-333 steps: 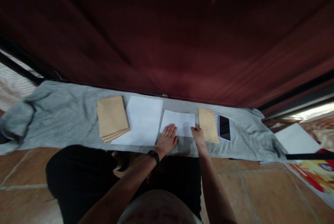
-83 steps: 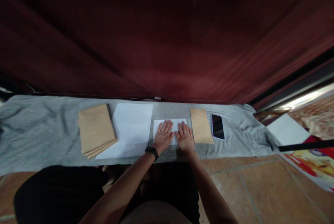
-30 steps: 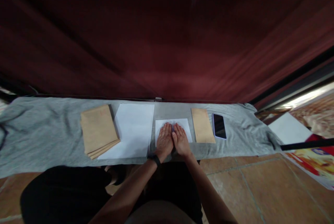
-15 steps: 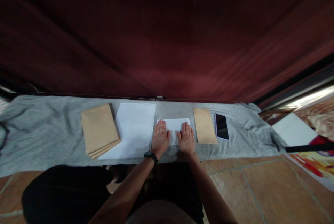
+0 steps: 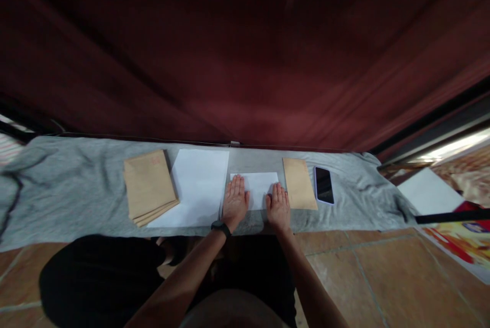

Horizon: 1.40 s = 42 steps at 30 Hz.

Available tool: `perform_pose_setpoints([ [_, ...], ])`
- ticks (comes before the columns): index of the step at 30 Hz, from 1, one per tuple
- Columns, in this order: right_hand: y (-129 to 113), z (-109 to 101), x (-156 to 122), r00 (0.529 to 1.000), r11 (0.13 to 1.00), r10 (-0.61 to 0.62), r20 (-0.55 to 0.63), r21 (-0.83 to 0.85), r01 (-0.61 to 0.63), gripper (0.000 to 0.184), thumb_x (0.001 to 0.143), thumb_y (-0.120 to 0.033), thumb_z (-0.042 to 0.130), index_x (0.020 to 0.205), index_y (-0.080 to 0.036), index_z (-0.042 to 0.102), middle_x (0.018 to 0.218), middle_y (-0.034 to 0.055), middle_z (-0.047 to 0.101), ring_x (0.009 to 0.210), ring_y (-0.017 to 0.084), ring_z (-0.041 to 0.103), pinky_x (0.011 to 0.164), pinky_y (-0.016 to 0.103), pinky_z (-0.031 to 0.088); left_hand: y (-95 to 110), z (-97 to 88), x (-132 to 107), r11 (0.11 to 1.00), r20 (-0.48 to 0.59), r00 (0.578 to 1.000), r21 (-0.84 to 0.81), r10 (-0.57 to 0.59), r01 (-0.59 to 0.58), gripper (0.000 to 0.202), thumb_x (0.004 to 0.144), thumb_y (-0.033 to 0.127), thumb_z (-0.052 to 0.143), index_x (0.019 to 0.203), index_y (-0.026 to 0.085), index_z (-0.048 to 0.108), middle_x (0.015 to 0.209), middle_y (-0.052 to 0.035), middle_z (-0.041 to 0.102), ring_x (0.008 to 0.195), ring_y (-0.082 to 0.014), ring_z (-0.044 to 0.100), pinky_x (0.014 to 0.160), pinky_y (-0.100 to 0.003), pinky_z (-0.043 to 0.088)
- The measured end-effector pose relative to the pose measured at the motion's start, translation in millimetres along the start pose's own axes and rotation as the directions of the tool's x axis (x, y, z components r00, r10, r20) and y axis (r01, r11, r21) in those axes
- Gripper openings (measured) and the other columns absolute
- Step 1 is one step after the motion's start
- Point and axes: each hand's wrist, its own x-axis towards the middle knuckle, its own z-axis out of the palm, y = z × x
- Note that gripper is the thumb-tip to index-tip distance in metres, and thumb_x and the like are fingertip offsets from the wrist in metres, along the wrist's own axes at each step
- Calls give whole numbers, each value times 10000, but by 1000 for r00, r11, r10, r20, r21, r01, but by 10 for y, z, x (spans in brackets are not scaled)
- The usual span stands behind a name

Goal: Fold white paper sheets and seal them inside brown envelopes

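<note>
A small white sheet of paper point(image 5: 260, 185), perhaps folded, lies on the grey cloth between my hands. My left hand point(image 5: 235, 200) rests flat over its left edge, fingers stretched forward, a dark band on the wrist. Over the lower right corner lies my right hand point(image 5: 278, 208), also flat with fingers extended. A brown envelope point(image 5: 300, 183) is just right of that hand. Left of my left hand is large white paper point(image 5: 199, 187), partly under a stack of brown envelopes point(image 5: 150, 185).
A phone point(image 5: 324, 185) with a pale purple edge lies right of the single envelope. The grey cloth point(image 5: 76, 190) covers a long narrow surface. A dark red panel point(image 5: 245, 62) rises behind it. Tiled floor point(image 5: 344, 277) shows in front.
My right hand has slid slightly toward me and to the right along the paper. My left hand stays in nearly the same place. The view has shifted a little.
</note>
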Motion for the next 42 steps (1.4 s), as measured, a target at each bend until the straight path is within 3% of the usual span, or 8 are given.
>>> perform_pose_setpoints([
  [5,-61,-81,-63,971,962,-222,84,182,204,524,1049,-322,281,1537,-142,347,1551,132,424,1447,233,374,1170,477,333,225,-36,-291,981,90,977,-13,191,-191,608,989,285,342,1550,69,249,1604,-153,318,1510,-242,229,1237,-468,247],
  [8,-128,-105,-116,942,949,-295,161,169,268,509,1051,-341,298,1517,-163,396,1531,108,460,1433,223,398,1191,459,298,290,-32,-423,975,152,964,-9,220,-221,602,987,300,351,1537,64,285,1601,-149,330,1508,-231,234,1243,-435,228],
  [11,-138,-103,-155,954,965,-256,158,90,245,508,1055,-338,301,1514,-145,399,1546,119,435,1450,232,367,1191,450,287,259,-47,-471,976,168,962,4,215,-219,605,986,336,378,1518,53,321,1597,-168,331,1508,-251,233,1236,-440,233],
  [17,-67,-33,-208,988,988,-151,43,-25,152,561,1055,-363,317,1538,-77,323,1562,192,382,1457,277,342,1162,473,323,115,-116,-554,987,98,984,47,147,-152,737,987,497,404,1522,11,261,1590,-238,300,1511,-300,207,1219,-480,255],
  [23,-83,52,-228,1000,998,-18,-17,-61,17,614,1042,-411,329,1544,-58,301,1559,221,375,1432,332,370,1138,523,342,68,-128,-619,991,95,989,63,116,-122,804,970,548,412,1550,36,192,1604,-237,265,1515,-298,193,1225,-487,233],
  [42,-168,-1,-220,997,997,36,-62,-61,-40,587,1010,-374,400,1505,-61,371,1549,270,357,1415,371,373,1103,565,348,64,-109,-609,989,88,988,66,125,-131,759,963,505,421,1533,34,251,1608,-224,264,1512,-299,208,1223,-484,237],
])
